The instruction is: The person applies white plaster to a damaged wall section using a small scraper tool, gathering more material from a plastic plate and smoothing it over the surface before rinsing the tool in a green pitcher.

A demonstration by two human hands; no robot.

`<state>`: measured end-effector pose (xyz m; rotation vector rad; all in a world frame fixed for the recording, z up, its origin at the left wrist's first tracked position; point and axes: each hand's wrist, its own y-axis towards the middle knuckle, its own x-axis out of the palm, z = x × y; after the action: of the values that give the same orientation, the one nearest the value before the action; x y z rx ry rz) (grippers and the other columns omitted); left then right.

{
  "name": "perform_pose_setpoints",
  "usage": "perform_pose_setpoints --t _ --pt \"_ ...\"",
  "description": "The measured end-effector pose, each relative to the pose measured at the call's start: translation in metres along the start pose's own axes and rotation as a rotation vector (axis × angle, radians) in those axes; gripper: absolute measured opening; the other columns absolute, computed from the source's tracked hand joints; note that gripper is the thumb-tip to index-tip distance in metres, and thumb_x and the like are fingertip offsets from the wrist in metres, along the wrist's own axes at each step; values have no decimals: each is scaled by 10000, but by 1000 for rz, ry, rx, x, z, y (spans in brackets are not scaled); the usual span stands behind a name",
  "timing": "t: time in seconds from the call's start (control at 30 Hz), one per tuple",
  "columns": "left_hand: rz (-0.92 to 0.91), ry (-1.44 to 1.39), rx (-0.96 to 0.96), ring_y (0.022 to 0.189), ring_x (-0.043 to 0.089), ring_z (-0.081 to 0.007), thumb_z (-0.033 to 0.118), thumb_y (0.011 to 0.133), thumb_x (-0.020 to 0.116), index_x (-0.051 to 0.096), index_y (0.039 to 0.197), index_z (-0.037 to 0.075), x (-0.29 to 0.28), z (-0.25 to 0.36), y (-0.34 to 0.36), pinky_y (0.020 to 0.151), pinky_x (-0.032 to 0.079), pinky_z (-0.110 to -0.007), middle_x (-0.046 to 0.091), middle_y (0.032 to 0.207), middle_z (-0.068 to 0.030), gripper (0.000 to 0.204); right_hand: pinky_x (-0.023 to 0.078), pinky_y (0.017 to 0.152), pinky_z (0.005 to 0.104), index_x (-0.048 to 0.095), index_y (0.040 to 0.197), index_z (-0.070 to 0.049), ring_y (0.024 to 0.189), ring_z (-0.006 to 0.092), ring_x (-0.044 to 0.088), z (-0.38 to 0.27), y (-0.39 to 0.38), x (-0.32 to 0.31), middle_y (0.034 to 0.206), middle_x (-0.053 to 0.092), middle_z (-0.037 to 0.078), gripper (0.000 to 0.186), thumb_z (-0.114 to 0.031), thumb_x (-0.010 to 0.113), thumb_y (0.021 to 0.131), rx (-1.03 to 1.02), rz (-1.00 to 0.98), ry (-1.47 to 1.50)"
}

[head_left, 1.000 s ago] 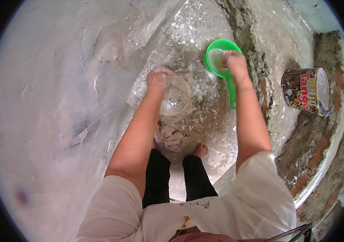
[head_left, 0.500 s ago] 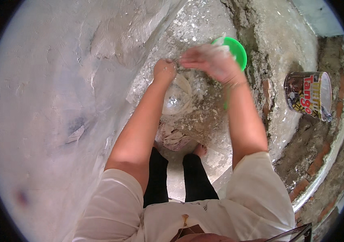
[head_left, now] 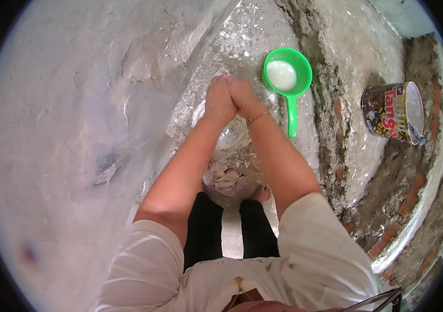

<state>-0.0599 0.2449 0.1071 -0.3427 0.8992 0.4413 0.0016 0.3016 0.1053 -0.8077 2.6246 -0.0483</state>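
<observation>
My left hand [head_left: 220, 101] and my right hand [head_left: 242, 94] are pressed together in front of me, fingers closed. Whatever lies between them, if anything, is hidden. Partly covered beneath my wrists is a round, pale, shiny container [head_left: 229, 138], its contents hard to make out. To the right of my hands sits a green dipper [head_left: 309, 78] with milky white liquid inside, its handle pointing toward me. Neither hand touches the dipper.
A dark printed tub [head_left: 382, 112] lies tilted on the right, by a ledge with exposed bricks [head_left: 414, 200]. A grey plastered wall [head_left: 70, 125] rises on the left. Near my feet there is a crumpled pale lump [head_left: 226, 179]. White flakes litter the rough ground [head_left: 252, 31].
My right hand has moved left and down from over the green dipper to meet my left hand. The dipper and its white liquid are now uncovered.
</observation>
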Motion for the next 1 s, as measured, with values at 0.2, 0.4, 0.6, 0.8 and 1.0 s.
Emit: perform_pose_setpoints --t 0.2,0.4,0.6,0.8,1.0 --pt "-327 -48 102 980 579 -246 110 834 508 570 1068 -1 -46 28 9 879 435 -312 645 950 -144 266 484 634 427 656 726 -39 657 324 611 -13 -8 -32 733 633 185 193 -149 508 785 -365 30 -547" --pt "-427 -1298 -331 1174 465 -283 156 879 433 406 1293 -39 -62 33 19 997 358 -398 512 1242 -187 459 500 643 402 690 713 -76 716 300 643 144 67 -155 788 659 152 159 -156 553 724 56 90 -535" --pt "-316 -1897 -601 1254 339 -400 279 939 321 313 1311 -86 -46 -7 1 1043 289 -490 375 1328 -283 521 505 704 364 678 897 -24 805 323 643 125 98 -124 924 655 172 241 -152 515 774 317 -251 -766" --pt "-272 -2113 -720 1298 243 -439 379 955 230 247 1340 -85 -32 4 0 1073 211 -521 312 1368 -298 603 491 766 390 623 1038 -12 889 314 615 107 89 -144 935 641 166 287 -158 523 812 858 -221 950" --pt "-163 -2053 -796 1173 423 -397 398 964 223 376 1279 -66 -38 24 9 1045 285 -478 453 1265 -261 581 447 859 425 573 1101 27 950 359 583 -22 -10 -26 1040 605 214 374 -175 555 787 -448 -227 -285"
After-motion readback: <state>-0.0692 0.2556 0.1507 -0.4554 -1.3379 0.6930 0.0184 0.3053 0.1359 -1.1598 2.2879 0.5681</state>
